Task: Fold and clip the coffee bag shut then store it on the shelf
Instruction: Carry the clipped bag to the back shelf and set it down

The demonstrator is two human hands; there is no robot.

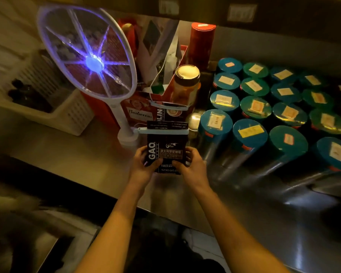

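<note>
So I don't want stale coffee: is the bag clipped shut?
Shut: a pale clip spans the bag below its folded top.

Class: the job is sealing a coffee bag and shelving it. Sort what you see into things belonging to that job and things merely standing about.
Belongs to the job:
coffee bag
clip
left hand
right hand

Just standing about:
electric swatter
teal-lidded canisters
white basket
red tube

Glowing bug-zapper racket (87, 54), white slatted basket (45, 99), teal-lidded jars (264, 107), red canister (202, 45)
</note>
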